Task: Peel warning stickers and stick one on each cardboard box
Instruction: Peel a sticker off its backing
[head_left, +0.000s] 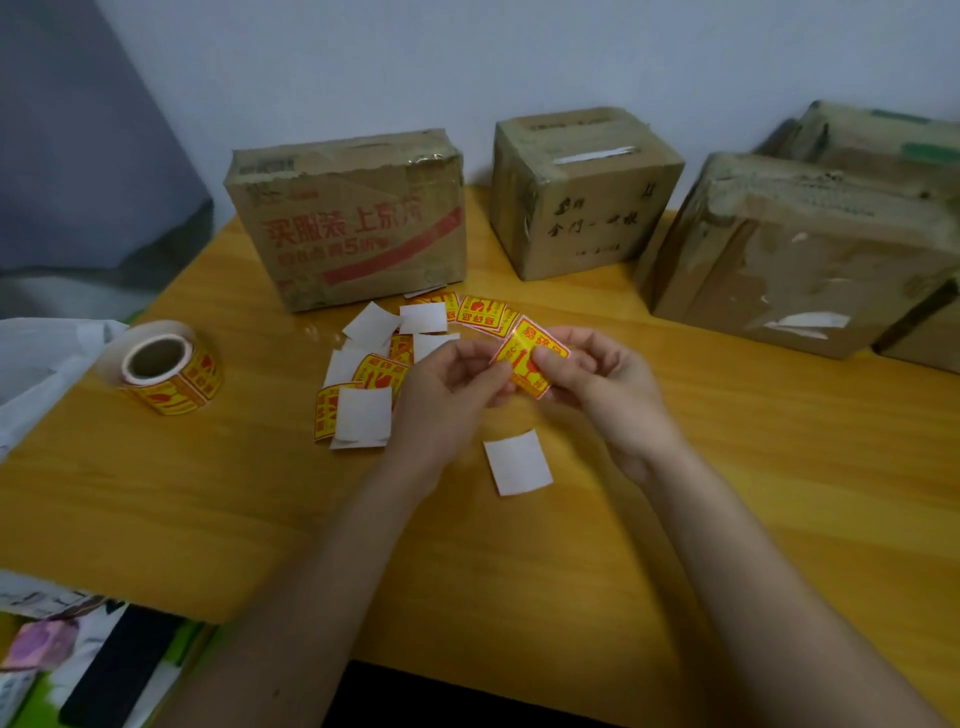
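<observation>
Both hands (524, 384) pinching yellow sticker (527, 358) (red print, blurred), printed box (353, 223) behind

Dim, soft-focus — edges bowed, blurred

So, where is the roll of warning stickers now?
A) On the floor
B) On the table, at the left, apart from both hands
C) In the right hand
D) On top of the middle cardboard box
B: the roll of warning stickers lies on the table at the left, while the left hand and right hand pinch one sticker.
</observation>
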